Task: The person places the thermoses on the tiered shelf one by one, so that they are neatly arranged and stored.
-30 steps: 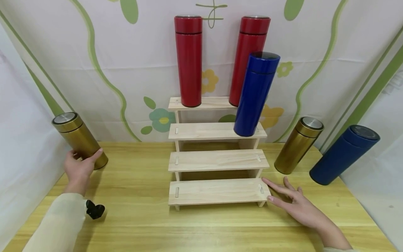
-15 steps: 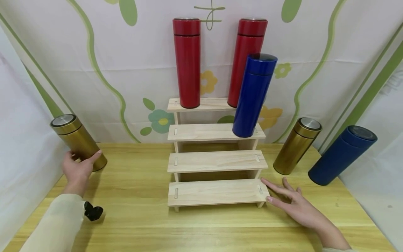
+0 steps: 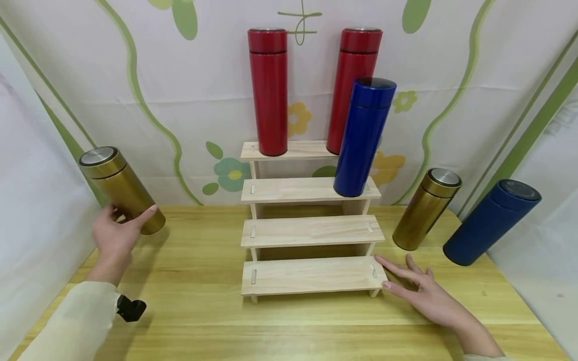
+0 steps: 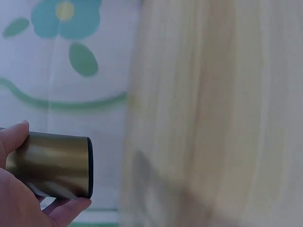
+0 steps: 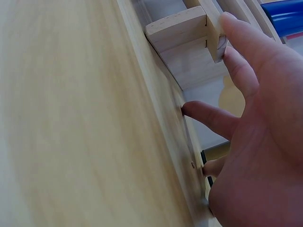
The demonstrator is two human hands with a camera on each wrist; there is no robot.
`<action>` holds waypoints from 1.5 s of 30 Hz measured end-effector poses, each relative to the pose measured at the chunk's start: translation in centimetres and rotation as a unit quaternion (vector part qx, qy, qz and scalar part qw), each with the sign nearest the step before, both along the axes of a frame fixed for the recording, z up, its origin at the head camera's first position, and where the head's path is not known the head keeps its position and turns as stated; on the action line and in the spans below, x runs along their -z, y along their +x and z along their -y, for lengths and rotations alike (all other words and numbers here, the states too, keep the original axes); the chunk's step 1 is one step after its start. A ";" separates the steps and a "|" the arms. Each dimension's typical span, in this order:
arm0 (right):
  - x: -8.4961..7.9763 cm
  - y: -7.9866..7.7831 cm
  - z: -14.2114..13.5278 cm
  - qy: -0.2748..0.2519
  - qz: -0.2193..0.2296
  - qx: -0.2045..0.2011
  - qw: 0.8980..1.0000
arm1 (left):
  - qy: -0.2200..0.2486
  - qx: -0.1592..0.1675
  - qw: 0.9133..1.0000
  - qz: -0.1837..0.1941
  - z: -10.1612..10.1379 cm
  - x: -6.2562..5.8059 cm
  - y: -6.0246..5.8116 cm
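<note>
My left hand (image 3: 116,235) grips a gold thermos (image 3: 128,193) around its lower body at the left of the table. The flask leans to the left, and in the left wrist view its dark base stands apart from the wooden surface. With fingers spread, my right hand (image 3: 426,293) touches the right end of the lowest step of a pale wooden stepped rack (image 3: 307,276). In the right wrist view, fingertips (image 5: 228,19) meet the end of that step. Two red thermoses, one at left (image 3: 268,95) and one at right (image 3: 349,95), stand on the top step. A blue thermos (image 3: 365,138) stands on the step below, at its right.
Another gold thermos (image 3: 424,210) and a dark blue thermos (image 3: 489,223) stand on the table (image 3: 203,311) right of the rack. Behind everything hangs a patterned cloth (image 3: 217,65). A black device (image 3: 131,308) is at my left wrist.
The gold thermos in my left hand has risen and shifted right, its base now off the table. My right hand stays at the rack's lowest step.
</note>
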State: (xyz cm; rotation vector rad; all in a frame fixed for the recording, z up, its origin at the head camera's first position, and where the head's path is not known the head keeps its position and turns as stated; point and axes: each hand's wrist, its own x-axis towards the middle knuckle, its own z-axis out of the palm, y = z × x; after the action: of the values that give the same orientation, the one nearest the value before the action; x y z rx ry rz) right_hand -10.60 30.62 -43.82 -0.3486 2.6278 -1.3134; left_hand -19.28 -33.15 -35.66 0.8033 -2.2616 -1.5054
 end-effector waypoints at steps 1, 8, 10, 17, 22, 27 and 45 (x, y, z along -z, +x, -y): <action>0.1 0.0 0.0 -0.001 0.001 -0.001 1.000 | -0.005 0.011 1.000 0.002 -0.4 -0.4 0.1; -0.2 0.2 0.0 0.003 -0.006 0.000 1.000 | -0.051 0.069 0.996 0.004 -3.6 -3.1 0.9; -0.4 0.2 0.0 0.005 -0.013 0.000 1.000 | -0.056 0.083 0.995 -0.002 -4.6 -3.7 1.1; -0.4 0.2 0.0 0.007 -0.018 -0.002 1.000 | -0.061 0.139 0.988 -0.022 -7.6 -5.7 1.9; -0.3 0.1 -0.1 0.006 -0.017 -0.001 1.000 | -0.072 0.177 0.981 -0.030 -9.6 -7.0 2.4; -0.3 0.1 -0.1 0.007 -0.020 -0.001 1.000 | -0.082 0.203 0.975 -0.033 -11.5 -8.3 2.8; -0.2 0.0 -0.1 0.006 -0.015 -0.001 1.000 | -0.116 0.273 0.952 -0.077 -15.7 -11.7 2.9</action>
State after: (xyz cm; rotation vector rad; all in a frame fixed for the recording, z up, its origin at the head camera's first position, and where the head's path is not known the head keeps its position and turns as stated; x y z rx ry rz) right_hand -10.55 30.69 -43.65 -0.3721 2.6577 -1.3002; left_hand -16.36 -17.43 -23.94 -0.0210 -2.5959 -1.3986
